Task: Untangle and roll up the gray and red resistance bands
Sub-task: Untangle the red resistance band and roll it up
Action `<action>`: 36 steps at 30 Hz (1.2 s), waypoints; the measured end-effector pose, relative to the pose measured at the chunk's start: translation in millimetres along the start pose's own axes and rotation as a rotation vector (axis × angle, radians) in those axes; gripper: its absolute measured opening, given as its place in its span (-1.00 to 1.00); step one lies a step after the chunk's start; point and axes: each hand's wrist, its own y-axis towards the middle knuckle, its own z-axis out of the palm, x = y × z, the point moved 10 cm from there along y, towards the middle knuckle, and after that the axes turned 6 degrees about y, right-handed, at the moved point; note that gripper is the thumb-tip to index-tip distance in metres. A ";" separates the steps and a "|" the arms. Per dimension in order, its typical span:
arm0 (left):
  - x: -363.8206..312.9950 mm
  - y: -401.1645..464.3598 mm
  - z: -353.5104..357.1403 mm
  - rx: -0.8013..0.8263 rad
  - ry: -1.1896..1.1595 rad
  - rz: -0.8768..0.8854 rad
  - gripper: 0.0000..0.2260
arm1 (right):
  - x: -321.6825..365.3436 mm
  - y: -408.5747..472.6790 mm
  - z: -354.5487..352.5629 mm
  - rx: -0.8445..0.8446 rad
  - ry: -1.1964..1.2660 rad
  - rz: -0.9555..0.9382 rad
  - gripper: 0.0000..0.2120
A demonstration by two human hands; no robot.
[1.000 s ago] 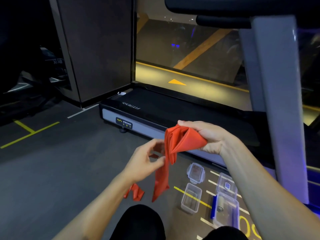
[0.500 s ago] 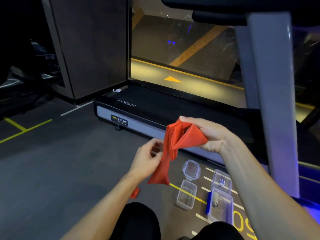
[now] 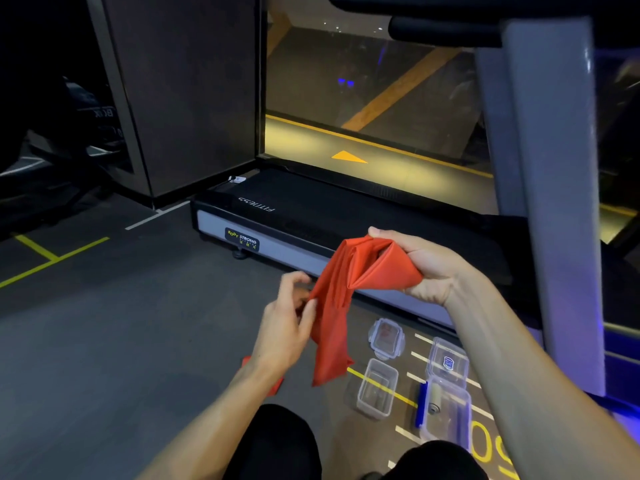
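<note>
Right hand [image 3: 426, 268]: grips the folded bundle of the red band [image 3: 349, 282] at chest height, likely anchoring the roll. Left hand [image 3: 285, 327]: pinches the hanging tail, feeding slack. Gray band: not visible. Floor below: clear containers [image 3: 377, 388].

— Surface? Dark gray gym floor [image 3: 114, 341], yellow lines at left, yellow and white markings lower right.
— Lying on it?
— Clear lid [image 3: 386, 338], open clear tub [image 3: 376, 388] just below. Second clear lid [image 3: 447, 362] at right, larger clear tub [image 3: 446, 412] below that, roll inside, blue strip [image 3: 421, 405] along left edge. Treadmill base [image 3: 263, 230] behind.
</note>
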 end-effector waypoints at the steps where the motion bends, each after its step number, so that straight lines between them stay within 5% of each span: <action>1: 0.2 -1.1 -3.8 -0.020 -0.005 0.007 -0.72 | 0.1 -0.3 -0.5 -0.003 0.022 -0.003 -0.85; 10: 11.6 -0.8 4.2 -0.002 -0.160 -0.085 -0.77 | 2.9 4.4 20.4 -0.044 0.104 -0.085 -0.84; 14: 9.4 -0.5 1.1 0.007 -0.119 -0.041 -0.82 | 5.0 6.0 26.4 -0.060 0.118 -0.112 -0.81; 20: 10.1 0.3 14.5 0.131 -0.051 0.011 -0.63 | -1.8 9.2 30.9 -0.070 0.110 -0.089 -0.80; 25: 15.0 11.0 2.1 0.005 -0.028 -0.006 -0.80 | 1.5 8.3 22.8 -0.092 0.096 -0.108 -0.72; 36: 19.2 35.8 -28.7 0.061 0.122 0.045 -0.80 | 1.9 9.9 17.6 -0.107 0.117 -0.107 -0.82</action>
